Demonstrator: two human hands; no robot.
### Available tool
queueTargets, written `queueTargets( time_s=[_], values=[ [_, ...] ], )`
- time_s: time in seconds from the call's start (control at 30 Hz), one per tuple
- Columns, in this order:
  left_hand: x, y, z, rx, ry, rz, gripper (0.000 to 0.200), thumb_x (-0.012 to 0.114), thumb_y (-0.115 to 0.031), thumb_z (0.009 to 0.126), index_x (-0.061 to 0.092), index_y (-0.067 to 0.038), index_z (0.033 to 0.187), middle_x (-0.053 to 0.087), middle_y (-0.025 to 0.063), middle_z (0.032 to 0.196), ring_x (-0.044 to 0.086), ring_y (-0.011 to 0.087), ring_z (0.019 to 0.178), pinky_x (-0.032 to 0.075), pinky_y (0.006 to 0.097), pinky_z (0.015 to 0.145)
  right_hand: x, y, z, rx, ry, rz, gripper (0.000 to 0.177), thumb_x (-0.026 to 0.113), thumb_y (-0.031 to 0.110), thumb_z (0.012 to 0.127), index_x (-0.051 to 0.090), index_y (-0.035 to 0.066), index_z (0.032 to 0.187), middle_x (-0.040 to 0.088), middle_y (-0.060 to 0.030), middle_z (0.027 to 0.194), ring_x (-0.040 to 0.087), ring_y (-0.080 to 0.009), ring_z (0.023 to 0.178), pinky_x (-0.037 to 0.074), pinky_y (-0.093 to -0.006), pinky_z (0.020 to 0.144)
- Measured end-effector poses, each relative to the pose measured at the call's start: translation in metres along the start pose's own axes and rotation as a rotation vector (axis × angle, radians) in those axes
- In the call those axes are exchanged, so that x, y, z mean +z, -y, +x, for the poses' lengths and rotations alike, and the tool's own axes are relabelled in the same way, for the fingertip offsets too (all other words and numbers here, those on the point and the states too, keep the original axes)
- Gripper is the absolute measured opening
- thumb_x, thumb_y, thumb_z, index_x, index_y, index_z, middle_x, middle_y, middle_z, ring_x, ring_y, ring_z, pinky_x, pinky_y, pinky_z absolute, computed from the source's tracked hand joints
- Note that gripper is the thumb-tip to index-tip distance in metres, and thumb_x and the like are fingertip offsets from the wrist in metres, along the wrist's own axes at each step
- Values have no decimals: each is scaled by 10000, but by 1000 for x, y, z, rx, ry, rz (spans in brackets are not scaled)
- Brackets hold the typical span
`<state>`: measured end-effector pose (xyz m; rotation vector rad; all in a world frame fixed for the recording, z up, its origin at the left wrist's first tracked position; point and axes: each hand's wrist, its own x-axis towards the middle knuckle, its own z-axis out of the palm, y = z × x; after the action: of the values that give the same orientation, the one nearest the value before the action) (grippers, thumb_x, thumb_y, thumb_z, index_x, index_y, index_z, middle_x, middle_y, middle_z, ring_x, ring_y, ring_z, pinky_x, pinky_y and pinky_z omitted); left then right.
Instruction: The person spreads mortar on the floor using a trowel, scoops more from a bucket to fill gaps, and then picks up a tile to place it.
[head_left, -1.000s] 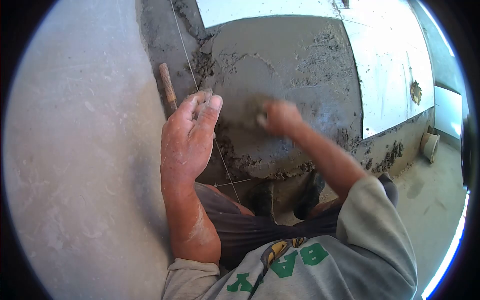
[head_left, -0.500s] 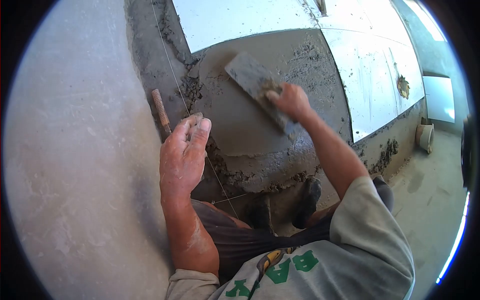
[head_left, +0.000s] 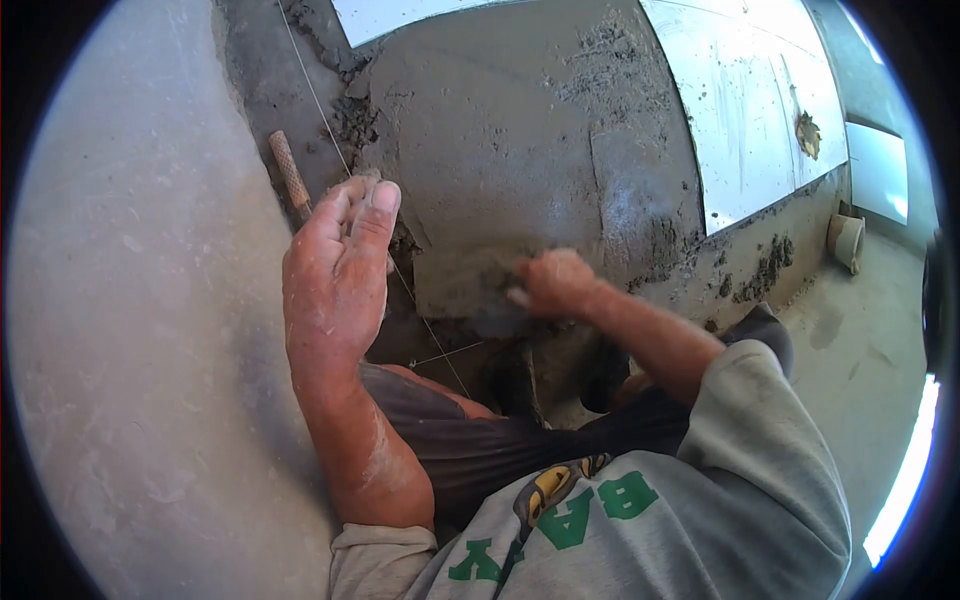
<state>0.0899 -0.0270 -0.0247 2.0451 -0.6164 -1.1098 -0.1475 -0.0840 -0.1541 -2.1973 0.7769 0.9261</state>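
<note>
My right hand point(head_left: 560, 283) is closed on a flat plastering float point(head_left: 470, 285), smeared by motion, at the near edge of the grey mortar bed point(head_left: 490, 150). The wet mortar is smooth in the middle and rougher toward the far right. My left hand point(head_left: 340, 260) is raised on the left, fingers curled together with the thumb against them; I cannot tell what, if anything, they hold. Just beyond it a trowel's textured handle point(head_left: 290, 170) shows, its blade hidden behind the hand. A taut string point(head_left: 318, 98) runs past my left fingers.
White tiles point(head_left: 750, 110) border the mortar on the far and right sides; one has a ragged hole point(head_left: 807, 135). A bucket point(head_left: 846, 240) lies at right by a loose white tile point(head_left: 878, 172). The bare concrete floor point(head_left: 140, 300) stretches along the left.
My right hand has drawn the float from the middle of the mortar toward me, to its near edge. The view has shifted slightly; my left hand keeps its pose.
</note>
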Motion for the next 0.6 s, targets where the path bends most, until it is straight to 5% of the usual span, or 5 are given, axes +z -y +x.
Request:
queueTargets(
  time_s=[0.13,0.23,0.33,0.43,0.6],
  values=[
    [7,-5,1,6,54,-4,506,566,-419,933,587,14,1193,641,60,983,473,87,658,423,247,629,45,27,-27,70,40,64,406,594,390,849,566,13,996,672,-201,803,670,-354,813,528,-446,719],
    [12,-2,-1,8,68,-25,538,572,-420,927,569,33,1216,644,83,1008,471,89,659,425,244,633,69,31,-32,108,-129,187,383,607,366,843,524,16,975,668,-202,784,667,-362,760,520,-462,690],
    [14,-4,-5,-15,49,-23,516,565,-412,933,567,11,1228,642,64,1011,457,82,656,402,230,593,84,16,-26,305,-492,322,387,607,379,841,515,20,948,661,-200,747,660,-366,700,512,-470,666],
    [16,-11,-10,-21,4,-6,489,583,-391,931,594,29,1181,589,39,844,495,106,700,453,265,651,75,-24,-31,632,-600,286,389,619,408,837,504,47,923,648,-223,738,649,-403,708,504,-490,653],
    [17,-8,-11,-8,3,4,511,578,-406,930,587,31,1194,610,61,885,518,116,729,460,271,668,65,-82,-37,937,-639,264,468,613,468,831,554,17,943,653,-263,812,645,-438,807,509,-501,733]
  ],
)
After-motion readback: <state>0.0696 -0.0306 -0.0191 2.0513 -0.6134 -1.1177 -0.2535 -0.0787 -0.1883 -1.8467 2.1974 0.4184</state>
